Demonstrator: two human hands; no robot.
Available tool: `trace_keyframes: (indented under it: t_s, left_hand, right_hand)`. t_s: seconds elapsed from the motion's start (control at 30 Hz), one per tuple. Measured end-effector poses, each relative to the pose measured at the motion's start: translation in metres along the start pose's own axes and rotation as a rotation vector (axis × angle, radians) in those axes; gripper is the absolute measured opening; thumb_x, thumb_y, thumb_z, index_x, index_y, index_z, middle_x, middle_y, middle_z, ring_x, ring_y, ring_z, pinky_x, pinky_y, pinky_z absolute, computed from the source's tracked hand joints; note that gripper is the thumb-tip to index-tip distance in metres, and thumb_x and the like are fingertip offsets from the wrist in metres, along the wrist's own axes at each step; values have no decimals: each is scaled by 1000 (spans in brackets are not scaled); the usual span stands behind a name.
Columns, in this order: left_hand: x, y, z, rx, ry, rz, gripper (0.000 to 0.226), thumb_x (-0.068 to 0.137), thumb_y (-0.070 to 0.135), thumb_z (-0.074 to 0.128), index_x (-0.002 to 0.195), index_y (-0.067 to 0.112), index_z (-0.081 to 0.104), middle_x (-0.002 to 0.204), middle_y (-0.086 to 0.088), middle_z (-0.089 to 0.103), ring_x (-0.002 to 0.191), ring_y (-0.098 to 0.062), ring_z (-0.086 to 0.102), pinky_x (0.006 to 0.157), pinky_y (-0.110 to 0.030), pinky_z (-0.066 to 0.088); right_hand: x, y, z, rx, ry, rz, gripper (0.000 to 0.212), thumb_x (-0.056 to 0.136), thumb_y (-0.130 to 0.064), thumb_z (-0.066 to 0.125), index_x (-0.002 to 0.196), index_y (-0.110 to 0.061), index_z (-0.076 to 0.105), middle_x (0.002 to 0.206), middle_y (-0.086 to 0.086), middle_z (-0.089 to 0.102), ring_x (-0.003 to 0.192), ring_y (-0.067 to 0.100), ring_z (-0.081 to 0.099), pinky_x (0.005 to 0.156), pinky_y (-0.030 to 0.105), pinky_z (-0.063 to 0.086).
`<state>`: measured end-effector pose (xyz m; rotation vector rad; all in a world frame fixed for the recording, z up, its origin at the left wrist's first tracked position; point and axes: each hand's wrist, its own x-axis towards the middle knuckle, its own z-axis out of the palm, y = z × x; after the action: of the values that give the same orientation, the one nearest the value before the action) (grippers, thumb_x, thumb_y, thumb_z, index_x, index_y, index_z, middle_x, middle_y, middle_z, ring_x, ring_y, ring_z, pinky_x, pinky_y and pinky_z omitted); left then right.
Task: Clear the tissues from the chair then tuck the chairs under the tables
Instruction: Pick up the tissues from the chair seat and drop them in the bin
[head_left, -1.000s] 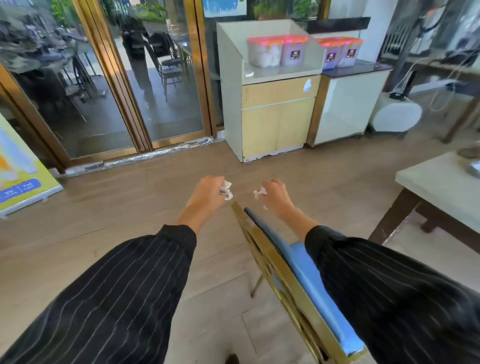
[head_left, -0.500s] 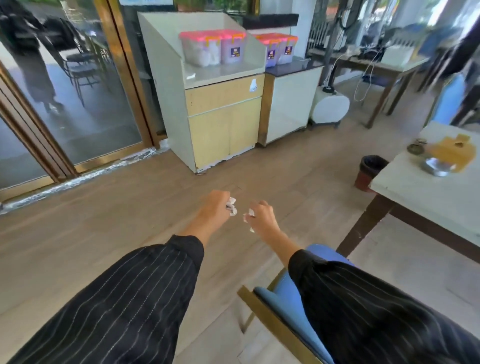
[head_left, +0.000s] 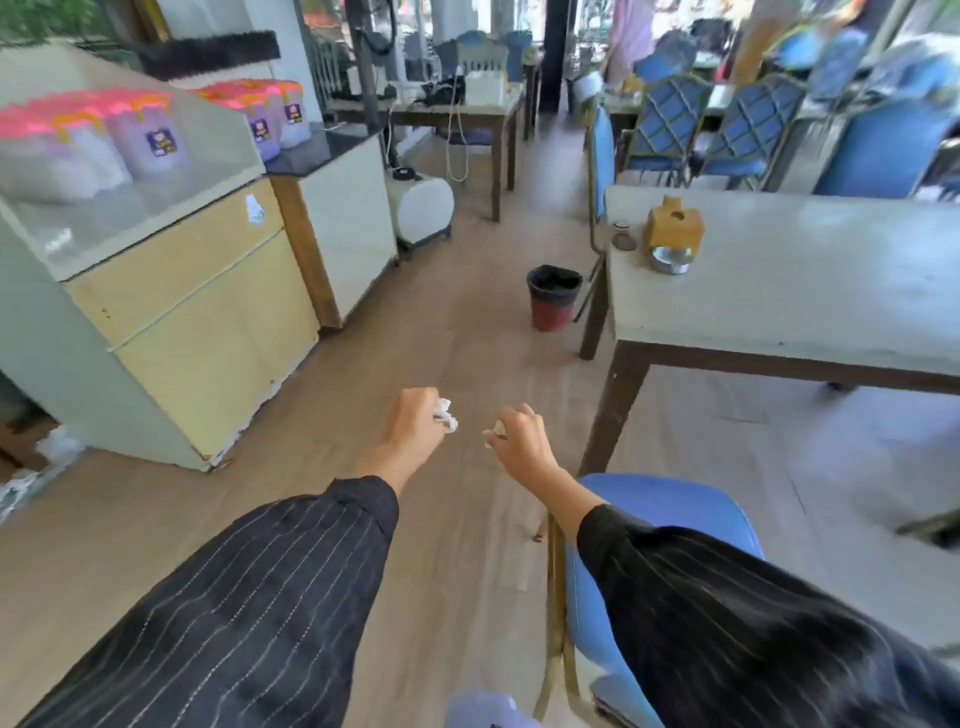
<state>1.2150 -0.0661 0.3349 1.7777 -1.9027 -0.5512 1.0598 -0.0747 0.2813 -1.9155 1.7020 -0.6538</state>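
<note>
Tissues (head_left: 445, 414) clenched in left hand (head_left: 415, 428), right hand (head_left: 523, 442); open floor (head_left: 467, 343) to bin (head_left: 553, 299), table (head_left: 779, 296) rightward.

Red bin with black liner (head_left: 554, 297) on the floor (head_left: 457, 358) — blurred pink-lidded tubs (head_left: 143, 136), seemingly plastic, top a cream cabinet (head_left: 208, 317).

Restaurant dining hall: rows of tables (head_left: 779, 291), blue banquet chairs (head_left: 667, 122), service counter (head_left: 171, 291)

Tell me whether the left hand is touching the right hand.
Apart. The head view shows floor between the left hand, gripping a tissue, and the right hand, gripping a second tissue.
</note>
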Motion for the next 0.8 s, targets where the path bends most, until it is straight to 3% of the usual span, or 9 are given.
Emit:
trace_keyframes:
  t_s: [0.1,0.27,0.47,0.53,0.63,0.73,0.8]
  left_hand:
    - [29,-13,11,49,-109,48,39,75,-14,49,53,15,35,64,2,43,63,-19,40,48,-19,30]
    - [111,-36,24,-21,-198,110,36,69,-6,48,49,19,31,85,-23,65,78,-26,66,52,-26,37]
    - [250,-63,24,-11,-208,189,32,67,-1,50,50,18,33,71,-11,59,86,-34,68,50,-30,38]
    - [298,-66,20,17,-205,188,30,68,1,54,51,18,35,77,-13,64,87,-31,68,52,-27,38]
    - [365,-61,11,20,-230,180,9,67,3,51,60,7,48,93,-8,70,80,-25,67,53,-24,41]
    - [427,-52,4,45,-163,227,10,71,2,53,62,5,49,89,-13,69,63,-24,52,50,-25,36]
    - [464,-53,3,52,-172,250,13,73,2,55,62,6,49,88,-17,68,69,-28,60,53,-29,44]
  right_hand:
    - [16,5,2,-16,21,59,16,88,-12,59,81,1,54,81,13,45,88,33,44,73,33,32]
    - [75,8,7,-20,130,156,19,89,-15,59,76,-7,47,94,17,50,92,37,47,75,37,39]
    - [207,15,10,-19,229,203,16,87,-13,59,85,3,58,94,19,54,88,37,48,73,35,42]
    - [255,17,9,-9,241,220,15,88,-14,58,86,2,60,94,17,53,88,35,47,75,38,46]
    - [324,22,2,2,245,227,15,88,-14,57,81,-1,59,91,16,53,89,35,47,69,36,44]
    - [388,22,-10,21,274,227,14,88,-13,58,84,-1,63,93,17,52,89,33,45,71,35,42]
    - [426,23,-13,23,285,233,13,88,-13,59,86,-2,65,93,16,53,89,32,45,73,35,42]
